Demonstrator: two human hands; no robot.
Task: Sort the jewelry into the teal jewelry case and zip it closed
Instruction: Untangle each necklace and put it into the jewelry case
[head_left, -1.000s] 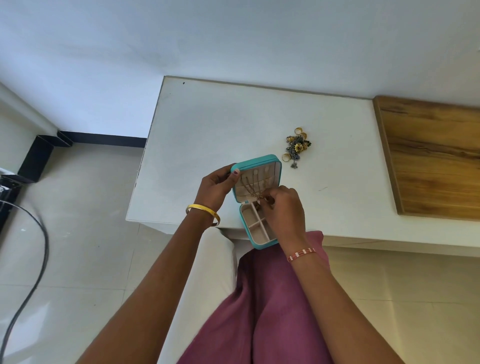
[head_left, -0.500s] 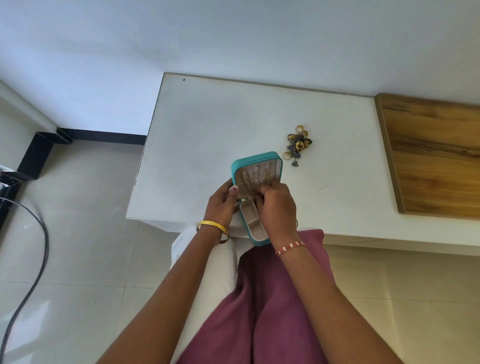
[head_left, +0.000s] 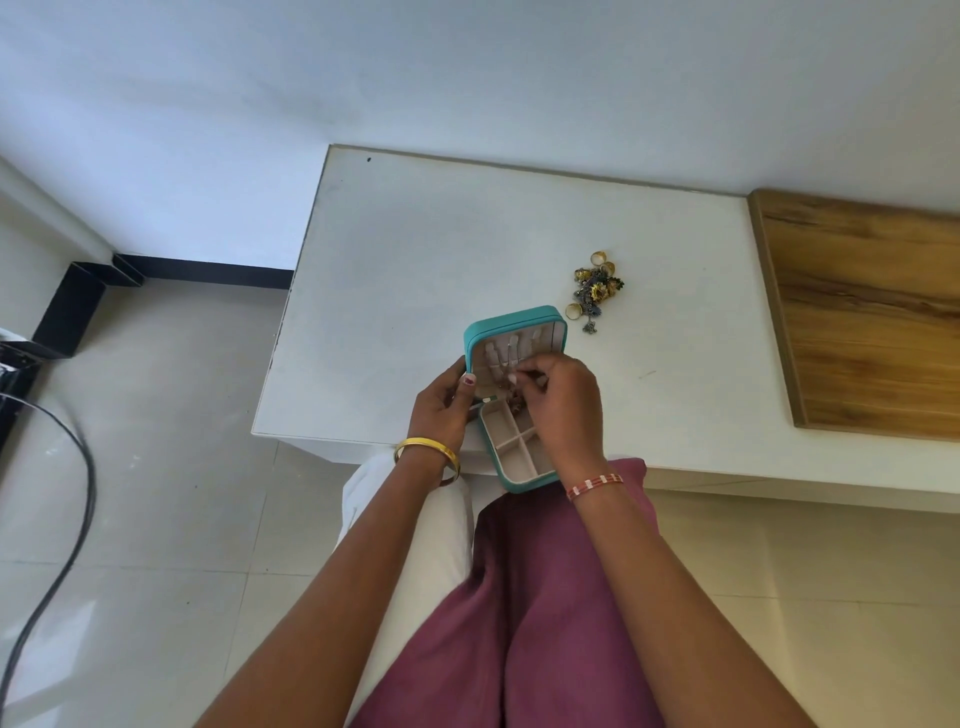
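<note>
Two hands working the teal jewelry case (head_left: 511, 318), sitting open at tabletop (head_left: 415, 270) near edge, lid up, beige lining w/ hook strips, base split into compartments. Left hand (head_left: 441, 410) is gripping lid's left side. Right hand (head_left: 563, 400) grip is pinching a thin chain (head_left: 506, 384) at lid interior. Loose jewelry pile (head_left: 595, 291) is lying just beyond case, to the right.
</note>
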